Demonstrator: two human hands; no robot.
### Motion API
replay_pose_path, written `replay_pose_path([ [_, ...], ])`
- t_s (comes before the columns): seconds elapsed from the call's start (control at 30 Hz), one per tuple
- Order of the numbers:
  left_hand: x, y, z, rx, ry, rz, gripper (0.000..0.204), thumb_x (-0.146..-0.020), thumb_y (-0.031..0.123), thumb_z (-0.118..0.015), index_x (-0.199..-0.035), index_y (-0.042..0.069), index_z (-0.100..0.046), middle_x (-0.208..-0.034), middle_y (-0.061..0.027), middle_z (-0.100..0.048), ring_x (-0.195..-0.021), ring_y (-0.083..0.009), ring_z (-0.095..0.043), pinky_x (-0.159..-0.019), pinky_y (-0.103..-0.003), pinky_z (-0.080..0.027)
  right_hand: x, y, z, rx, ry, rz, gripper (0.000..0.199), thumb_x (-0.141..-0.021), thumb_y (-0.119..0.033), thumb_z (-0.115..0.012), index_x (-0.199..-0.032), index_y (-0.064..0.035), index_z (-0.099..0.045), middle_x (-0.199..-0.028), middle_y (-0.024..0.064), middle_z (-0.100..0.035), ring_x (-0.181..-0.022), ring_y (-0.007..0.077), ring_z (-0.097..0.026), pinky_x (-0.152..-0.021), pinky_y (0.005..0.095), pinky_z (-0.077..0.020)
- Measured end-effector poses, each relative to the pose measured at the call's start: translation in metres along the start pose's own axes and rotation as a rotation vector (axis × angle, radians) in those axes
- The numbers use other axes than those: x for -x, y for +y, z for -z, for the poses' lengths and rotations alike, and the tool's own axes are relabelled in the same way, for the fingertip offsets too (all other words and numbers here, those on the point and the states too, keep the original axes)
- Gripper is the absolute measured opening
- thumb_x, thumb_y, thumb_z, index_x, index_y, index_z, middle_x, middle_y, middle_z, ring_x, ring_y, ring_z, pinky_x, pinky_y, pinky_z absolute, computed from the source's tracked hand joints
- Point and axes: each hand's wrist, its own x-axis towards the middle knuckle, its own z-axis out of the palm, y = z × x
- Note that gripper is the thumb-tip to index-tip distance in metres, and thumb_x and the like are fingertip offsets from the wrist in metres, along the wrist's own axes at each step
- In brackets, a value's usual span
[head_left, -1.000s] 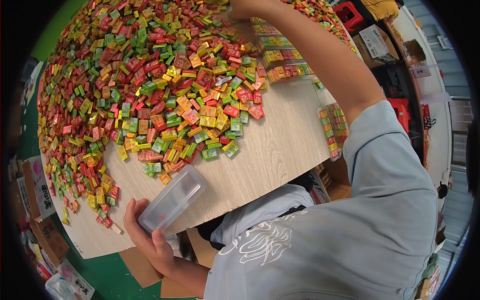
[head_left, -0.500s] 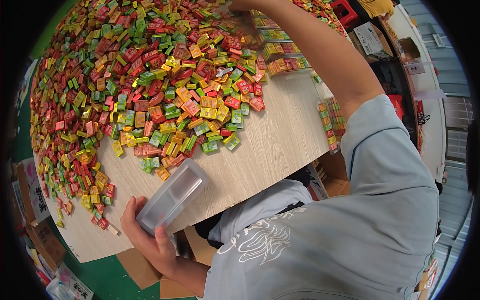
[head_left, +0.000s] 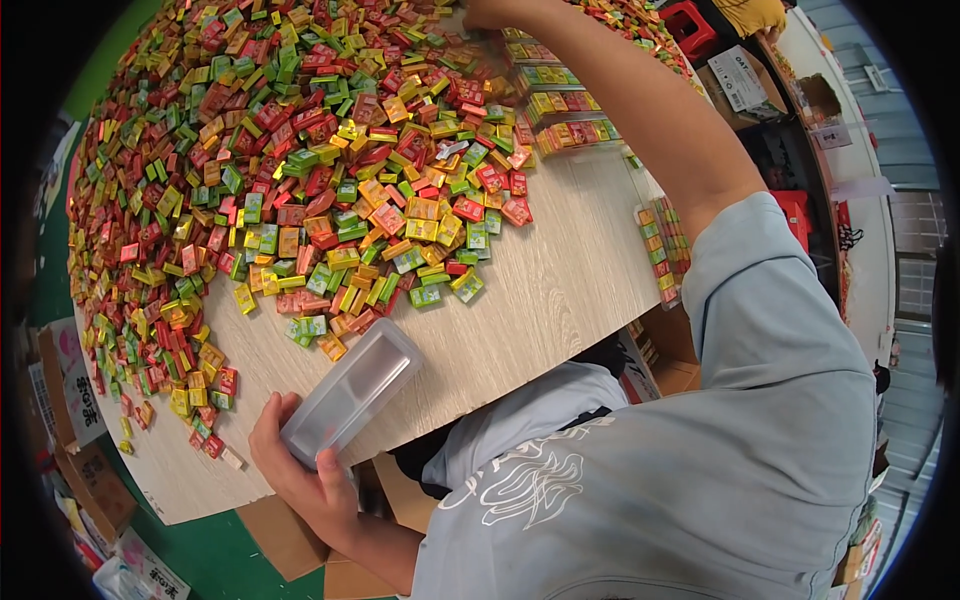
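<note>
My left hand (head_left: 310, 490) grips one end of a clear, oblong plastic box (head_left: 352, 392) at the near edge of the table; no sweets show inside it. Fingers lie along one side of it and the thumb presses the other. My right arm stretches far across the table, and my right hand (head_left: 492, 14) is at the top edge of the view, beside the large heap of small wrapped sweets (head_left: 330, 170) in red, green, yellow and orange. Its fingers are mostly cut off and dark, so what they hold is hidden. Below that forearm stand several filled clear boxes (head_left: 575, 133).
Another filled box (head_left: 662, 250) lies at the right table edge (head_left: 560, 250). Cardboard boxes (head_left: 285, 540) stand below the near edge, with more at the lower left. Beyond my right arm are a red stool (head_left: 688, 28), an open carton (head_left: 745, 85) and part of another person (head_left: 755, 15).
The whole scene has shifted slightly in the view. My left hand keeps its hold on the plastic box, and my right hand stays at the far side.
</note>
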Motion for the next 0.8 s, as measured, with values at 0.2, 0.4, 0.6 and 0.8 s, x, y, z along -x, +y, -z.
replay_pose_path([
  [0.2, 0.001, -0.001, 0.001, -0.004, 0.008, 0.008, 0.082, -0.098, 0.066, -0.052, -0.138, -0.006, -0.055, -0.121, -0.0205, -0.062, -0.113, -0.0340, -0.059, -0.100, -0.045, -0.045, -0.012, 0.001, -0.010, 0.005, 0.060, 0.031, 0.063, -0.095, -0.028, -0.063, -0.151, -0.0052, -0.049, -0.155, 0.0234, -0.049, -0.142, 0.0412, -0.047, -0.118, 0.0600, -0.0328],
  [0.4, -0.002, 0.001, -0.001, -0.007, -0.006, -0.002, 0.080, -0.099, 0.065, -0.051, -0.137, -0.005, -0.055, -0.120, -0.0203, -0.062, -0.113, -0.0339, -0.059, -0.100, -0.045, -0.045, -0.010, 0.003, -0.005, -0.054, 0.076, 0.016, 0.052, -0.102, -0.035, -0.058, -0.145, -0.0053, -0.057, -0.147, 0.0222, -0.058, -0.137, 0.0411, -0.052, -0.110, 0.0609, -0.0408],
  [0.6, -0.001, 0.000, 0.001, -0.003, 0.002, -0.013, 0.078, -0.099, 0.063, -0.051, -0.136, -0.005, -0.056, -0.120, -0.0200, -0.063, -0.112, -0.0336, -0.060, -0.100, -0.045, -0.045, -0.031, 0.007, 0.007, 0.169, -0.066, 0.167, 0.042, -0.100, -0.039, -0.061, -0.121, -0.0049, -0.074, -0.129, 0.0197, -0.070, -0.113, 0.0394, -0.067, -0.090, 0.0601, -0.0487],
  [0.8, 0.000, -0.001, 0.000, -0.001, 0.003, -0.007, 0.076, -0.099, 0.061, -0.053, -0.136, -0.005, -0.056, -0.120, -0.0198, -0.063, -0.112, -0.0335, -0.060, -0.101, -0.045, -0.045, -0.059, 0.002, -0.006, 0.102, -0.011, 0.113, 0.031, -0.092, -0.026, -0.065, -0.109, -0.0030, -0.078, -0.107, 0.0177, -0.076, -0.093, 0.0356, -0.071, -0.082, 0.0566, -0.0509],
])
